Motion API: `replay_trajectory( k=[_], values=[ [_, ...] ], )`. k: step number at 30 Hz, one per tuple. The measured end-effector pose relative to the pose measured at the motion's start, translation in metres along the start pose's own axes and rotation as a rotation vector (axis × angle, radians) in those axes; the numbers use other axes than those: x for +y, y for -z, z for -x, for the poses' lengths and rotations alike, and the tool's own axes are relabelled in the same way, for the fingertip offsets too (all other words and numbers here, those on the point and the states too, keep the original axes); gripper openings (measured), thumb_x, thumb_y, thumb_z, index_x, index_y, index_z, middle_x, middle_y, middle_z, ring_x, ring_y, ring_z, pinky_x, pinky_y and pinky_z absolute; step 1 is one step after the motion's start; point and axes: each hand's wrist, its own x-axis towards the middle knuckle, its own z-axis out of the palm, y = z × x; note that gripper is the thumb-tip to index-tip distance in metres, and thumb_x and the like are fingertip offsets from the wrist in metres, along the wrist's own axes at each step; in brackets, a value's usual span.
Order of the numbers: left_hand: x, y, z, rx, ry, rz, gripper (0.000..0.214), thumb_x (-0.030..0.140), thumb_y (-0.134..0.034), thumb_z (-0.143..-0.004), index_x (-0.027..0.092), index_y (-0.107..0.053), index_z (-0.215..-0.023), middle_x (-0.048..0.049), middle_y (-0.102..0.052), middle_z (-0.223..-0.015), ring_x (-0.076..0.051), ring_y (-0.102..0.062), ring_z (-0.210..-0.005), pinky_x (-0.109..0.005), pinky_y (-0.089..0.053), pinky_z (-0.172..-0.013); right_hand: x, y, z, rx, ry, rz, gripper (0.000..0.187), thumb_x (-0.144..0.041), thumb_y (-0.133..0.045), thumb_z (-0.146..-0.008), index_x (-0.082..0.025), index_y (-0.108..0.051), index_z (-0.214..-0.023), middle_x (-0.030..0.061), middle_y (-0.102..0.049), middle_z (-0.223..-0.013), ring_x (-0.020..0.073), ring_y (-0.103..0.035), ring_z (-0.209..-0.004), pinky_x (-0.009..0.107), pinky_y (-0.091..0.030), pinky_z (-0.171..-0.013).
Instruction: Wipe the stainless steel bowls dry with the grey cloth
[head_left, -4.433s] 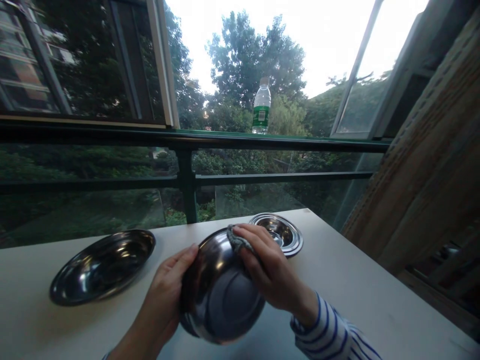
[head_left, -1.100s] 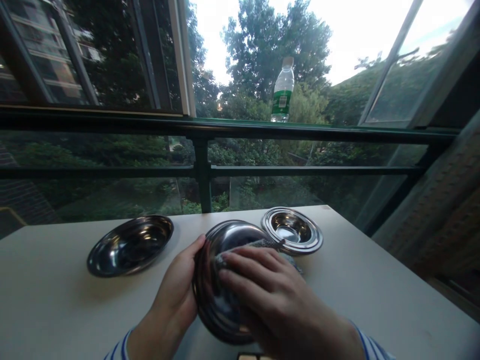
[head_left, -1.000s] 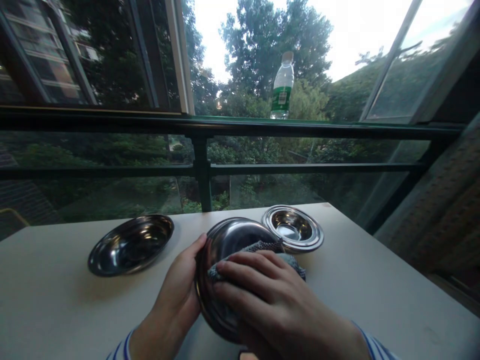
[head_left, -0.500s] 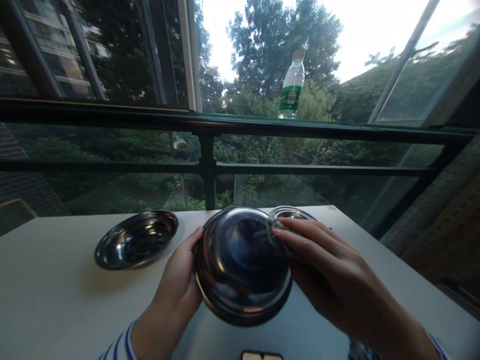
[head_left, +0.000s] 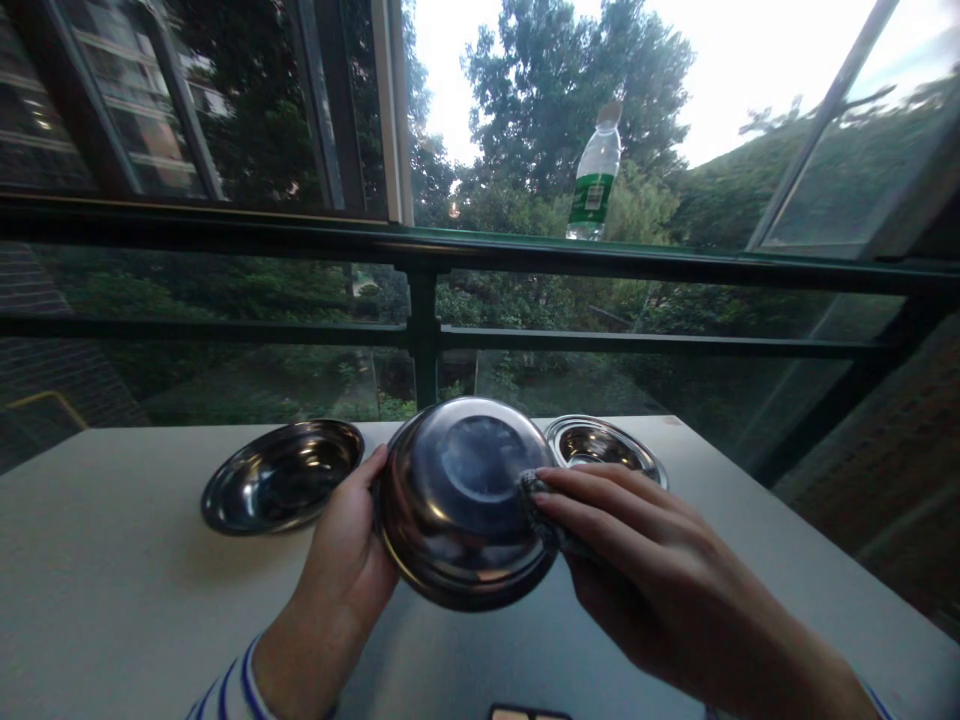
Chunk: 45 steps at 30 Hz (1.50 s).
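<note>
A shiny metal bowl (head_left: 465,500) is held up over the white table, its underside turned toward me. My left hand (head_left: 346,555) grips its left rim, thumb on the near face and the other fingers hidden behind. My right hand (head_left: 637,550) pinches a crumpled dark patterned cloth (head_left: 541,515) and presses it against the right side of the bowl's outer wall. Beyond my left hand lies a wide metal basin (head_left: 281,478), open side up. Behind my right hand is another metal bowl (head_left: 596,448), partly covered by the fingers.
The white table (head_left: 187,620) reaches to a dark green railing (head_left: 300,240) in front of a window. On the rail stands a clear bottle with a green label (head_left: 592,195). A phone-like object (head_left: 529,713) shows at the bottom edge.
The held bowl has shifted slightly up and left. My right hand has moved the cloth down along the bowl's right side. More of the bowl behind it now shows.
</note>
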Motion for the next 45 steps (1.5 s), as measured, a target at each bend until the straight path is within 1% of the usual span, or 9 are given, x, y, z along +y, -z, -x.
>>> replay_trajectory(
  k=[11,15,20,23,27,32,36,41,45],
  values=[
    [-0.005,-0.002,0.002,0.011,0.021,-0.042,0.033,0.020,-0.039,-0.089,0.010,-0.065,-0.071,-0.0069,-0.069,-0.057,-0.017,-0.065,-0.050,-0.035,-0.057,-0.062,-0.020,-0.023,-0.011,0.049,0.146,-0.011,0.030,-0.010,-0.050,-0.080,-0.010,-0.062,-0.108,0.0104,-0.063,-0.116,0.0234,-0.056,-0.100,0.037,-0.053,-0.079],
    [0.000,-0.003,0.001,0.032,-0.026,-0.036,0.033,0.019,-0.037,-0.089,0.010,-0.066,-0.077,-0.0068,-0.069,-0.059,-0.019,-0.068,-0.057,-0.036,-0.056,-0.067,-0.016,-0.021,-0.010,0.020,0.128,0.006,0.030,-0.009,-0.051,-0.081,-0.011,-0.062,-0.109,0.0093,-0.063,-0.116,0.0235,-0.056,-0.101,0.037,-0.052,-0.080],
    [-0.002,-0.003,0.003,0.039,0.016,-0.046,0.030,0.020,-0.040,-0.088,0.010,-0.065,-0.075,-0.0082,-0.069,-0.060,-0.022,-0.069,-0.065,-0.038,-0.056,-0.069,-0.018,-0.020,-0.010,0.046,0.158,-0.012,0.028,-0.009,-0.050,-0.080,-0.011,-0.063,-0.105,0.0099,-0.065,-0.112,0.0224,-0.058,-0.097,0.036,-0.053,-0.078],
    [-0.002,-0.003,0.004,0.040,-0.011,-0.031,0.034,0.019,-0.037,-0.089,0.009,-0.065,-0.074,-0.0083,-0.068,-0.058,-0.022,-0.069,-0.064,-0.039,-0.056,-0.070,-0.019,-0.020,-0.010,0.008,0.139,-0.018,0.029,-0.008,-0.050,-0.080,-0.011,-0.062,-0.106,0.0097,-0.064,-0.113,0.0222,-0.057,-0.098,0.036,-0.052,-0.078],
    [-0.001,-0.003,0.004,0.032,0.009,-0.034,0.035,0.020,-0.037,-0.090,0.009,-0.065,-0.071,-0.0081,-0.068,-0.056,-0.020,-0.068,-0.057,-0.038,-0.056,-0.068,-0.019,-0.019,-0.010,0.042,0.143,-0.008,0.028,-0.009,-0.050,-0.080,-0.010,-0.063,-0.105,0.0097,-0.065,-0.112,0.0234,-0.058,-0.097,0.037,-0.052,-0.078],
    [0.000,-0.005,0.004,0.047,-0.023,-0.015,0.035,0.019,-0.036,-0.090,0.009,-0.065,-0.073,-0.0080,-0.068,-0.057,-0.021,-0.069,-0.066,-0.037,-0.056,-0.070,-0.019,-0.017,-0.010,0.018,0.141,0.000,0.029,-0.009,-0.050,-0.080,-0.011,-0.061,-0.106,0.0105,-0.065,-0.112,0.0217,-0.058,-0.098,0.036,-0.052,-0.078],
    [-0.001,-0.006,0.004,0.019,0.010,-0.017,0.032,0.020,-0.038,-0.089,0.010,-0.065,-0.074,-0.0089,-0.069,-0.060,-0.024,-0.069,-0.073,-0.038,-0.056,-0.072,-0.020,-0.016,-0.011,0.060,0.165,-0.002,0.027,-0.009,-0.051,-0.078,-0.011,-0.063,-0.103,0.0104,-0.066,-0.108,0.0217,-0.059,-0.096,0.035,-0.053,-0.077],
    [-0.002,-0.004,0.004,0.030,-0.030,-0.011,0.034,0.019,-0.037,-0.089,0.011,-0.066,-0.073,-0.0069,-0.069,-0.058,-0.022,-0.069,-0.071,-0.037,-0.056,-0.071,-0.020,-0.015,-0.011,0.052,0.154,-0.002,0.029,-0.010,-0.051,-0.078,-0.012,-0.063,-0.104,0.0098,-0.065,-0.110,0.0227,-0.058,-0.096,0.036,-0.052,-0.077],
    [-0.002,-0.004,0.003,-0.005,0.006,-0.042,0.033,0.020,-0.038,-0.089,0.010,-0.066,-0.073,-0.0079,-0.069,-0.060,-0.021,-0.069,-0.067,-0.036,-0.056,-0.070,-0.020,-0.013,-0.011,0.060,0.160,-0.018,0.028,-0.010,-0.053,-0.078,-0.011,-0.063,-0.103,0.0086,-0.066,-0.109,0.0222,-0.058,-0.093,0.035,-0.053,-0.075]
  ],
)
